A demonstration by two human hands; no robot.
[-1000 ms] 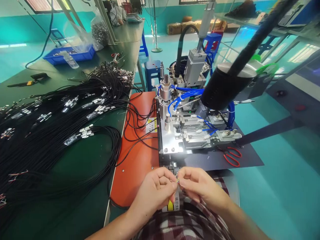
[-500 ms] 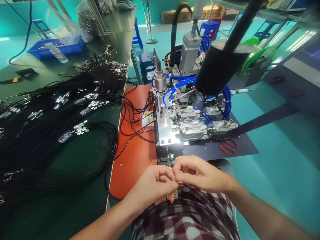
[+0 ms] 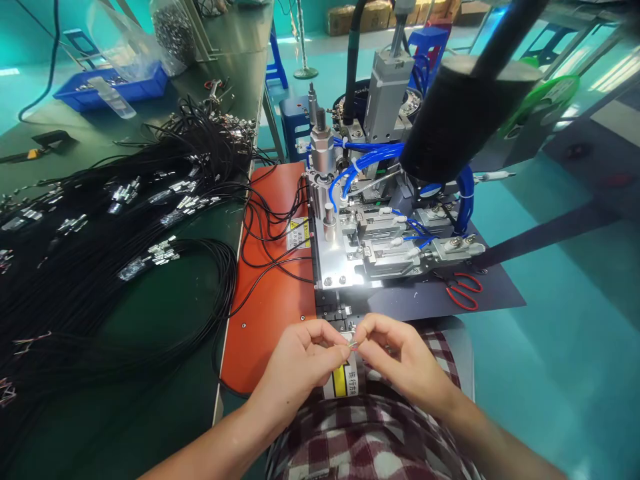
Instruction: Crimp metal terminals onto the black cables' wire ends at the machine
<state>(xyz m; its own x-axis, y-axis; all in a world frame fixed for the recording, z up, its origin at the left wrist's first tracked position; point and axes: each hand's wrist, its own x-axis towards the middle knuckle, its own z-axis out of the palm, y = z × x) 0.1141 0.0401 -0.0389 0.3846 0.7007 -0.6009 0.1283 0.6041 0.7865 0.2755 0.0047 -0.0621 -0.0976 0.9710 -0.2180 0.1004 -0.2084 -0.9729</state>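
Fine wires (image 3: pixel 353 345) are spanning the small gap between a worker's two bare hands, just in front of a metal assembly machine (image 3: pixel 395 257). The left hand (image 3: pixel 305 360) is pinching them between thumb and forefinger; the right hand (image 3: pixel 403 353) is gripping them with its own thumb and forefinger from the other side, its remaining fingers curling inward. Both hands are hovering between the machine's near end and a plaid garment (image 3: pixel 360 433), with little room separating the two. To the left, an orange board (image 3: pixel 270 313) is filling the space between the machine and a dark green table (image 3: pixel 150 310), its near half lying bare while black cables (image 3: pixel 220 280) are looping across its upper part and massing on the tabletop. To the right, a dark gray plate (image 3: pixel 400 307) is ending in a corner above the teal floor (image 3: pixel 540 373), and red-handled scissors (image 3: pixel 465 290) are lying near its edge; beyond it, the floor is opening wide beside the right arm. Farther up the table, a blue tray (image 3: pixel 145 90) is holding small metallic pieces, a clear container (image 3: pixel 114 98) is leaning across its near wall, and a clear bag (image 3: pixel 174 40) behind is bulging with more metallic bits. Behind the machine, a round dark bowl (image 3: pixel 413 103) is sitting partly hidden, its contents hard to tell from here.
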